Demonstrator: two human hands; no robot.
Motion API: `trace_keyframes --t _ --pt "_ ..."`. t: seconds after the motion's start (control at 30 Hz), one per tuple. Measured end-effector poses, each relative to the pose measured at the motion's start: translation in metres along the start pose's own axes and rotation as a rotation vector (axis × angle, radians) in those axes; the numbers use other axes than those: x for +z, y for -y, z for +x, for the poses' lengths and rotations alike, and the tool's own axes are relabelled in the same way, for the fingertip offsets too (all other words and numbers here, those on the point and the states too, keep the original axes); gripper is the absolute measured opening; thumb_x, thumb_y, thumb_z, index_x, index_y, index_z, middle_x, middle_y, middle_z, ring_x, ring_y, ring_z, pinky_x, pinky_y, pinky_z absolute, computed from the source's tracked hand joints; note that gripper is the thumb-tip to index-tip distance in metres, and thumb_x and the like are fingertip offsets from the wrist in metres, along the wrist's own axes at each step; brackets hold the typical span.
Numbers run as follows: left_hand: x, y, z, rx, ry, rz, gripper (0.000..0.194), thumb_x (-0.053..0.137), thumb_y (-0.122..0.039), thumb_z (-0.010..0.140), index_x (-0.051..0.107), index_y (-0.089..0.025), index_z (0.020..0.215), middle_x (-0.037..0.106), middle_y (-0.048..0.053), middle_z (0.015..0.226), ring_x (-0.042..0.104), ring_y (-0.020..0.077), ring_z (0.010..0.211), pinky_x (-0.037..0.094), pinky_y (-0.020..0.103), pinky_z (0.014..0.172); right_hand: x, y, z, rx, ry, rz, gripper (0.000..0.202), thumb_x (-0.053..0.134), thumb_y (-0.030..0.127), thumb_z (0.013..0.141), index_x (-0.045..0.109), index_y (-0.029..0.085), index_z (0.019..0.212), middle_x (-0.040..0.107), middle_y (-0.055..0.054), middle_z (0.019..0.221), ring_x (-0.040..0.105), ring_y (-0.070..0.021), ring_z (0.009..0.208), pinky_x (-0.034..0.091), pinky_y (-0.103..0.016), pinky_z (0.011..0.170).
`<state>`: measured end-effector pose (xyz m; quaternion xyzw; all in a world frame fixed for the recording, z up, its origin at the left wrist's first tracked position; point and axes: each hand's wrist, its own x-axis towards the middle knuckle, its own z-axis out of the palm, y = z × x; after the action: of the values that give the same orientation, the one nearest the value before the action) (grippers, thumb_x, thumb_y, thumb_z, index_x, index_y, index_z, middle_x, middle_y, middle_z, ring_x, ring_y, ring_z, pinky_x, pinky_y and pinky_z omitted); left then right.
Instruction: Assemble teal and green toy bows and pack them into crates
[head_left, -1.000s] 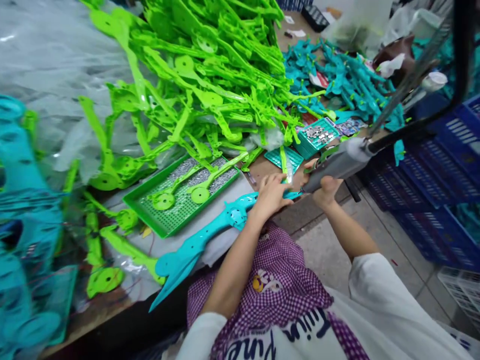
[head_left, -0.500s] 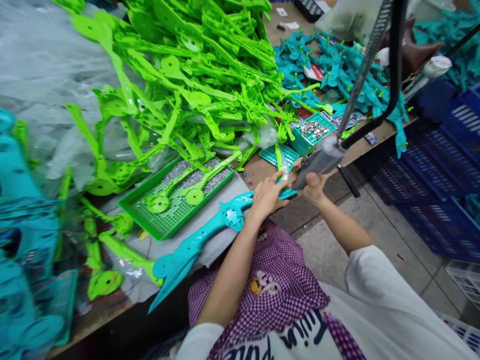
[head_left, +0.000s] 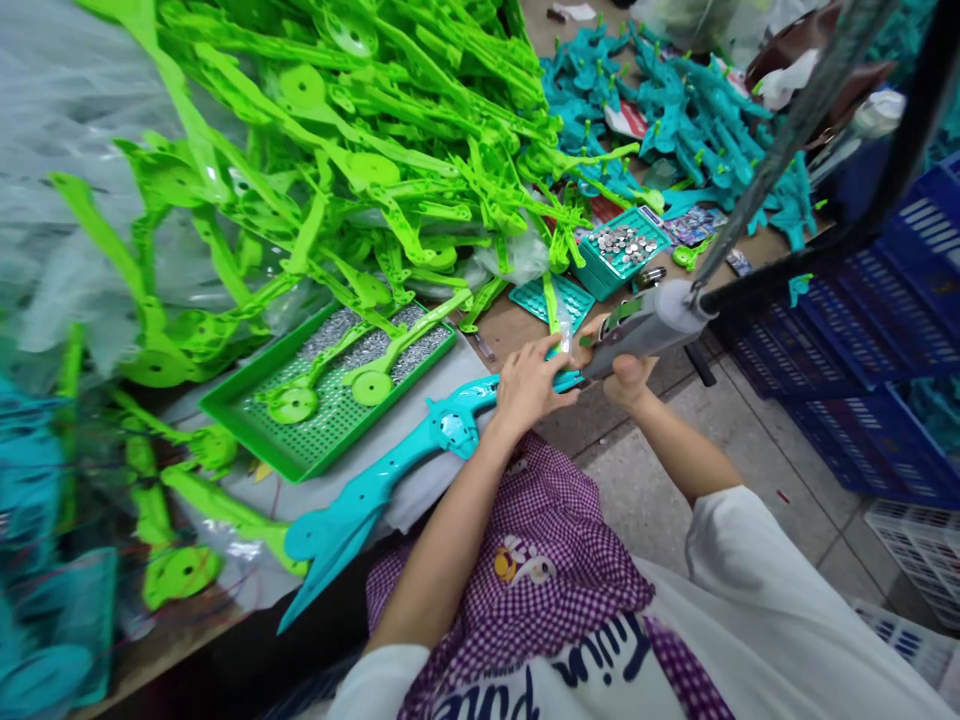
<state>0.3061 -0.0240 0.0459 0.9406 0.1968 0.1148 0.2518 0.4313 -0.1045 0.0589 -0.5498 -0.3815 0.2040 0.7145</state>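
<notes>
My left hand [head_left: 527, 385] is closed over the narrow end of a long blue plastic part [head_left: 405, 458], pressing it at the table edge. The part's forked, pointed end stretches toward the lower left. Wrapped around a grey electric screwdriver [head_left: 651, 322] is my right hand [head_left: 626, 380]. The tool lies tilted, its tip close to the part's end by my left fingers; the exact contact point is hidden. Behind my fingers a green plastic piece [head_left: 552, 305] leans over a small teal tray [head_left: 574, 300]. Left of my hand stands a green tray [head_left: 330, 455] with small silver screws and green pieces.
A large heap of green plastic parts [head_left: 420, 140] covers the back. Blue parts [head_left: 720, 120] lie at the far right, near a teal box [head_left: 600, 278] of silver discs. The screwdriver hangs from a spring [head_left: 780, 150] and a dark cable [head_left: 862, 250]. Blue crates [head_left: 832, 430] stand right.
The view has shifted slightly, so the table things sit a little further left. The screwdriver's rear end has swung right. Both hands keep their hold on the part and the tool.
</notes>
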Motion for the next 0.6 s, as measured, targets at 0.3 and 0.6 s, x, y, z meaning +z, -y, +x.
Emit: trace_keyframes --t 0.3,0.6 --pt "0.001 0.005 0.001 0.006 -0.073 -0.09 0.011 0.071 -0.042 0.085 0.078 -0.036 0.09 0.052 -0.002 0.149 0.036 0.0271 0.144 0.011 0.065 0.119 0.007 0.004 0.004 -0.01 0.054 0.032 0.07 0.057 0.093 0.053 0.062 0.027 0.076 0.058 0.0 0.059 0.063 -0.0206 0.054 0.06 -0.041 0.061" --pt "-0.002 0.003 0.002 0.001 -0.039 -0.092 0.01 0.069 -0.038 0.087 0.078 -0.038 0.093 0.055 -0.002 0.146 0.04 0.0276 0.142 0.007 0.071 0.117 0.011 0.01 0.004 -0.053 0.048 0.085 0.065 0.058 0.089 0.059 0.063 0.026 0.076 0.063 -0.001 0.065 0.065 -0.0184 0.057 0.061 -0.038 0.065"
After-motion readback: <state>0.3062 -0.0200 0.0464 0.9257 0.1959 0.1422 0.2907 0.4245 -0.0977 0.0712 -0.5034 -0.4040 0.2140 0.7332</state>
